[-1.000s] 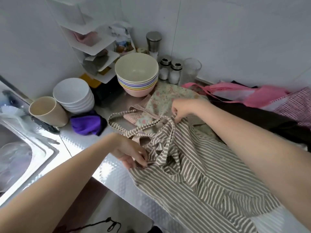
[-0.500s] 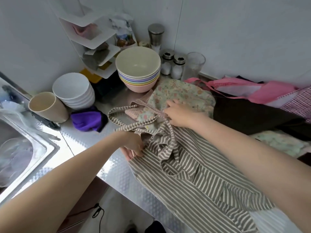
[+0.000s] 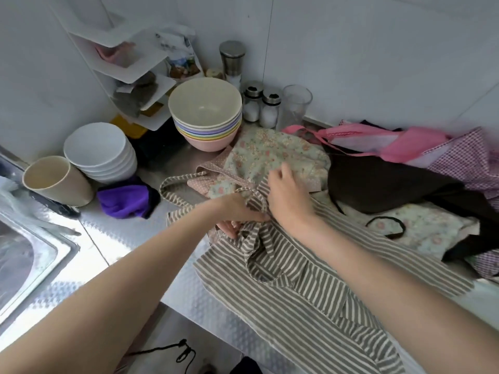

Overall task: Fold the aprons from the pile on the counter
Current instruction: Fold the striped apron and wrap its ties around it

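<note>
The left grip [image 3: 237, 211] and right grip [image 3: 286, 195] meet, each pinching the bunched top of the striped apron [image 3: 310, 282], which lies spread at the tabletop's [image 3: 129, 233] front edge. Behind it lies the apron pile [image 3: 405, 179], toward the back right.

The right hand [image 3: 289, 197] now sits close against the left hand [image 3: 237, 211]. Both meet at the bunched top of the striped apron [image 3: 297, 279], no longer apart.
</note>
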{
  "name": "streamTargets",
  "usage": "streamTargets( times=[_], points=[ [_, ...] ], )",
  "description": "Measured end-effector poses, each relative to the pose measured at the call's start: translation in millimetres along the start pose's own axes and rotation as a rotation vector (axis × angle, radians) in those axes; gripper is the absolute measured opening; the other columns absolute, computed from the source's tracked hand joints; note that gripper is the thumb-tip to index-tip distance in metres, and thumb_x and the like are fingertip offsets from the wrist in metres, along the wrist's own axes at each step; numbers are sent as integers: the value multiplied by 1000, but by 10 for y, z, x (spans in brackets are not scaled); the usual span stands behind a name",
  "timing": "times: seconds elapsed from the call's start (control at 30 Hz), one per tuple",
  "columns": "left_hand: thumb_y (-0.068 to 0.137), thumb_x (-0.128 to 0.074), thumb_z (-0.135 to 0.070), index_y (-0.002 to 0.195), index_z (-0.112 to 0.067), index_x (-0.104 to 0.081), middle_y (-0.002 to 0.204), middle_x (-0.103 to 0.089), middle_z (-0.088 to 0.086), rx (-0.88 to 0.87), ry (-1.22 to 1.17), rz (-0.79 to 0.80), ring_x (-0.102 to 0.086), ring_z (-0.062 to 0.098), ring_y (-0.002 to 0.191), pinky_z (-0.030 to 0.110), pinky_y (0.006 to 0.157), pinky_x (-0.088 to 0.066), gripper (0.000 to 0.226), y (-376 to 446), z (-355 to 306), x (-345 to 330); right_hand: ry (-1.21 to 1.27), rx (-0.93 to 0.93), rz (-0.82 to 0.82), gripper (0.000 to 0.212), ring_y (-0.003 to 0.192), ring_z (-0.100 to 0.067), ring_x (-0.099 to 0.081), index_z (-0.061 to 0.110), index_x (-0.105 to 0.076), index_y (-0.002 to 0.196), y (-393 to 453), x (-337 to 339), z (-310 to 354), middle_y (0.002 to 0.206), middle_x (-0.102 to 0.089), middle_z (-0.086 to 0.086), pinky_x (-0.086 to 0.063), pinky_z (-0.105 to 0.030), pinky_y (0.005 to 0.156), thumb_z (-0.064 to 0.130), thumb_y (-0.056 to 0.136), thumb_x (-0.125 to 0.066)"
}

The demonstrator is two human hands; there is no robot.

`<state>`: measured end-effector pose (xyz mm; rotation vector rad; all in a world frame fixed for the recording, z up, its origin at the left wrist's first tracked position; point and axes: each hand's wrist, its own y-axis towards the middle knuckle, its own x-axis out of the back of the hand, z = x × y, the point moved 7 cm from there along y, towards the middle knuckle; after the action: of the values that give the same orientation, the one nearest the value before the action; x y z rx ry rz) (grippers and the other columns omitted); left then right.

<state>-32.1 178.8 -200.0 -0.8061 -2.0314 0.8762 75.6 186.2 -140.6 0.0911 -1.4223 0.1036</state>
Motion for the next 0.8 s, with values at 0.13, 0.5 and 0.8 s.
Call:
streamTargets(
  times=[0.13, 0.5, 0.8],
  points=[
    [92, -54, -26, 122, -2, -52, 115, -56, 12, -16, 222, -99, -68, 22, 78, 27, 64, -59, 38, 105, -100, -78, 179, -114, 543, 54, 104, -28, -55, 12, -34, 136, -419, -636, -56, 136, -33, -11, -50, -37, 85, 17, 89, -60],
    [96, -45, -20, 62, -5, -47, 37, -47, 5, 183, -358, -691, -39, 14, 24, 15, 31, -31, 37, -429, 811, 1331, 61, -128, 650, 91, 63, -18, -45, 38, 0, 148, -393, -869, -17, 152, 1, -14, -42, -29, 59, 33, 86, -66],
    [90, -49, -8, 102, -7, -62, 95, -64, 7, -290, 190, -564, -66, 27, 89, 30, 76, -52, 18, -461, -173, 673, 426, -97, 557, 78, 132, -30, -37, 24, -19, 148, -534, -715, -147, 151, -18, -10, -37, -40, 106, 29, 86, -66]
  ],
)
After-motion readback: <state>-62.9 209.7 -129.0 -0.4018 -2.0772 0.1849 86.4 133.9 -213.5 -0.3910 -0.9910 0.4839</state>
